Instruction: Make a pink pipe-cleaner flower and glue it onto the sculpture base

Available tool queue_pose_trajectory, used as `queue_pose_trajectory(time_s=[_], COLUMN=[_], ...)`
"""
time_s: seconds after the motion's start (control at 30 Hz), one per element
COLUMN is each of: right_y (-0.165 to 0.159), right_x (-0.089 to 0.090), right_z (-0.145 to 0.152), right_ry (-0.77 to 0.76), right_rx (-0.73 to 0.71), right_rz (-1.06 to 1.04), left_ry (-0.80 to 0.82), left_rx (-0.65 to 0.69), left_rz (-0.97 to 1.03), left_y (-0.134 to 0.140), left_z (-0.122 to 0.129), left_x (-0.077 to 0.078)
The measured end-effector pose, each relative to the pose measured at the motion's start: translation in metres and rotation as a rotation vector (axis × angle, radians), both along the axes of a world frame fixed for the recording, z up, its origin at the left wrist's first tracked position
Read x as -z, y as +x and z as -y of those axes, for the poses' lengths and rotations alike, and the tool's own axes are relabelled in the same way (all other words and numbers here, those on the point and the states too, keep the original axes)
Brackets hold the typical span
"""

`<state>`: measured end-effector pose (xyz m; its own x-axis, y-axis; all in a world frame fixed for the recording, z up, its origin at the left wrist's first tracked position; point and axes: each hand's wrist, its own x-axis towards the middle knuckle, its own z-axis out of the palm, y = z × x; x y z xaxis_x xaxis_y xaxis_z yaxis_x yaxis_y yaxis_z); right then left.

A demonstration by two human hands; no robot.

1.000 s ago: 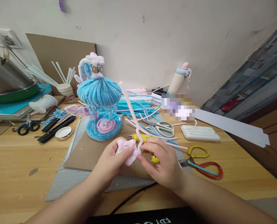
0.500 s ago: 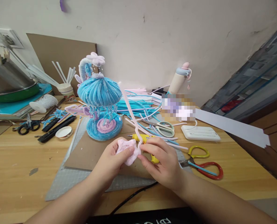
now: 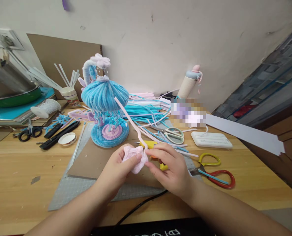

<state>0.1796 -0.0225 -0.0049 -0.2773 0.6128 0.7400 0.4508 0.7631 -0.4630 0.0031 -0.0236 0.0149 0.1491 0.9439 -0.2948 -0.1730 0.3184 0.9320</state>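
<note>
Between thumb and fingers, my left hand (image 3: 117,167) grips a pale pink, fuzzy pipe-cleaner piece (image 3: 142,166) with a folded, petal-like outline. A long pink pipe cleaner (image 3: 129,115) runs from its right edge up and to the left, passing in front of a blue lamp-shaped pipe-cleaner model (image 3: 105,96). At that edge my right hand (image 3: 171,167) pinches the pipe cleaner near its base. Partly hidden behind my right hand, a yellow glue gun (image 3: 149,143) lies on a brown board (image 3: 87,160).
Red-and-yellow-handled scissors (image 3: 221,175) lie at right, with pale green-handled scissors (image 3: 174,135) farther back. Several blue and pink pipe cleaners (image 3: 146,113) cover the back. A white box-shaped device (image 3: 211,140) sits at right. Black scissors (image 3: 30,131) and a spool (image 3: 46,108) are at left.
The free length of the pink pipe cleaner has swung left and down, its tip now before the blue model's shade. My right fingers have shifted slightly; my left hand keeps its hold.
</note>
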Motion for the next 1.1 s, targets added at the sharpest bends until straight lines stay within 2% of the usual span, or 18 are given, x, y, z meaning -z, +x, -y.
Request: queue_pose_trajectory(time_s=[0.33, 0.7, 0.9, 1.1], right_y=[-0.0005, 0.0024, 0.0049, 0.0062], right_x=[0.0001, 0.0046, 0.0037, 0.0033], right_z=[-0.0037, -0.0064, -0.0070, -0.0079], right_ry=[-0.086, -0.235, -0.216, -0.213], right_rx=[-0.062, -0.178, -0.241, -0.265], right_rz=[-0.090, -0.155, -0.167, -0.174], left_ry=[-0.011, -0.033, -0.007, -0.062], left_rx=[0.005, 0.123, 0.176, 0.246], left_rz=[0.009, 0.052, 0.101, 0.161], left_y=[0.0004, -0.0031, -0.0042, -0.0069], left_z=[-0.0003, -0.0008, -0.0024, -0.0029], left_x=[-0.0011, 0.0008, 0.0016, 0.0017])
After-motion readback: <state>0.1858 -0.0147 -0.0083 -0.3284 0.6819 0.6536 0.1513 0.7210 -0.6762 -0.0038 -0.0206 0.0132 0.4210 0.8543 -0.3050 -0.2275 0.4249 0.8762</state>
